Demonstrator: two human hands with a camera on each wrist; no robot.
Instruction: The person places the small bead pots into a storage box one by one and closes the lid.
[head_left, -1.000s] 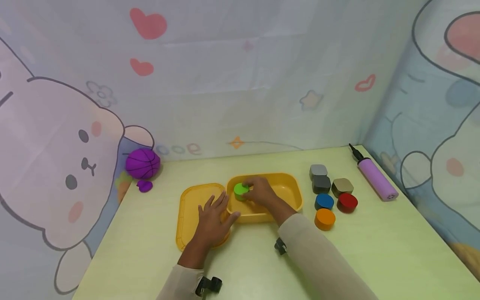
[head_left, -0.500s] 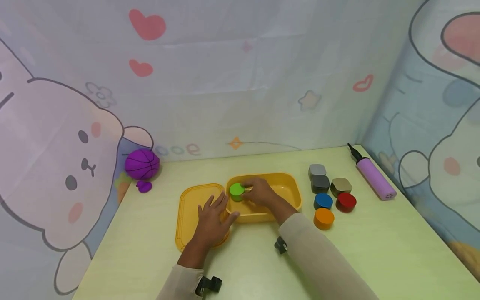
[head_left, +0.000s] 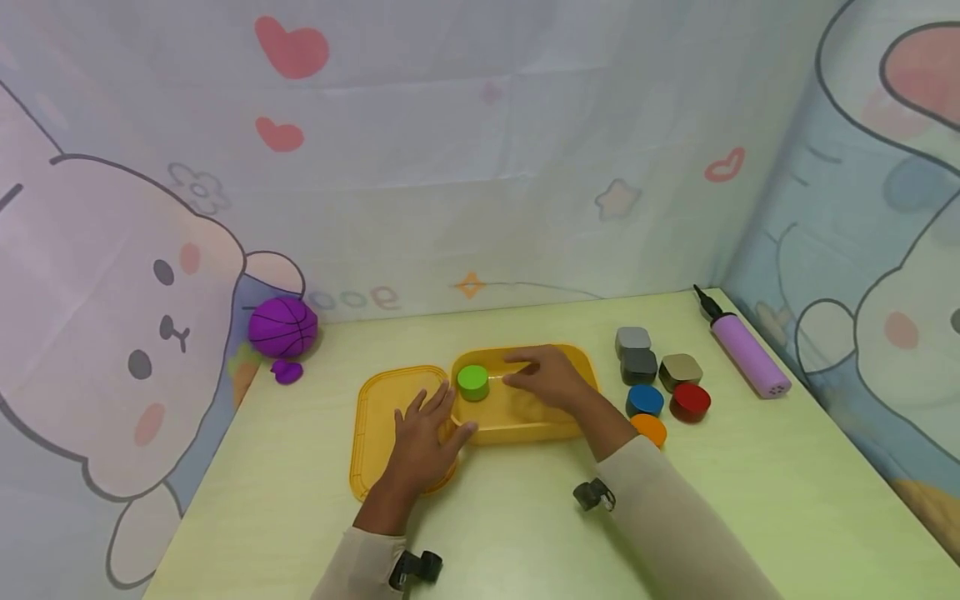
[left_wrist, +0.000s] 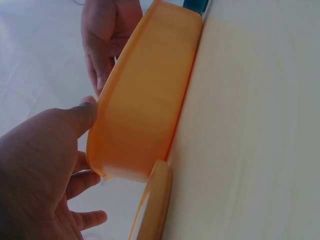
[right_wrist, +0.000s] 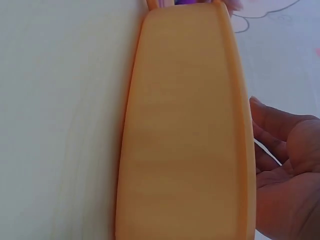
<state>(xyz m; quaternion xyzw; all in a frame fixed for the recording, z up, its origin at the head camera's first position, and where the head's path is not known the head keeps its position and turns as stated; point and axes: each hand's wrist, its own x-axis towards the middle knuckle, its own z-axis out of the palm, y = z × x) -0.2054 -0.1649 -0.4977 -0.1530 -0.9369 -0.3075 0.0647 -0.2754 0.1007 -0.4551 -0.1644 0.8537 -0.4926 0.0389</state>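
A green cylinder block (head_left: 472, 382) stands at the left end inside the yellow box (head_left: 528, 435). My right hand (head_left: 551, 379) hovers over the box just right of the block, apart from it, thumb and fingers spread with nothing between them. My left hand (head_left: 423, 442) touches the box's left corner at the rim with thumb and fingertips, its fingers mostly straight and spread. Part of that hand covers the yellow lid (head_left: 375, 425), which lies flat left of the box. In the right wrist view the box wall (right_wrist: 185, 125) hides part of the right hand (right_wrist: 290, 160).
Right of the box stand an orange block (head_left: 651, 430), partly behind the sleeve, a blue block (head_left: 645, 400), a red block (head_left: 690, 402) and several grey and tan ones. A purple pump (head_left: 750, 354) lies far right. A purple ball (head_left: 283, 327) sits back left.
The right hand has set the green block at the box's left end, let go and drawn back to the right. The left hand has stayed at the box's corner.
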